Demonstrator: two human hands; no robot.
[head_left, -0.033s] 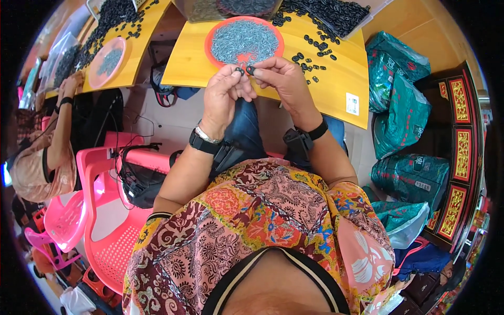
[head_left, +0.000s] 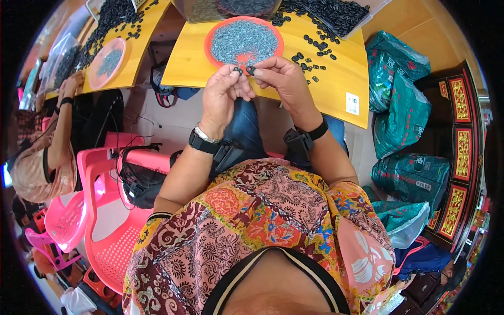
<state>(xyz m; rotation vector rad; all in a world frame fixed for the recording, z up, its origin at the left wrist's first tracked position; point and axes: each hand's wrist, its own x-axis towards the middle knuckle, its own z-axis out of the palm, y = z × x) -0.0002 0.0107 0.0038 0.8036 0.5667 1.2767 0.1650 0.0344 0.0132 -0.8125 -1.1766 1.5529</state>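
Note:
My left hand and my right hand meet at the near edge of a yellow table. Each pinches a small black ring between thumb and fingertips: the left ring and the right ring almost touch. Just beyond them lies a round orange tray heaped with small grey metal pieces. Loose black rings are scattered to the right of the tray, with a bigger pile at the back. Both wrists wear black bands.
At the left a co-worker reaches a hand to a second yellow table with a pink tray. Pink plastic chairs carry a black bag. Green bags and a dark cabinet stand at the right.

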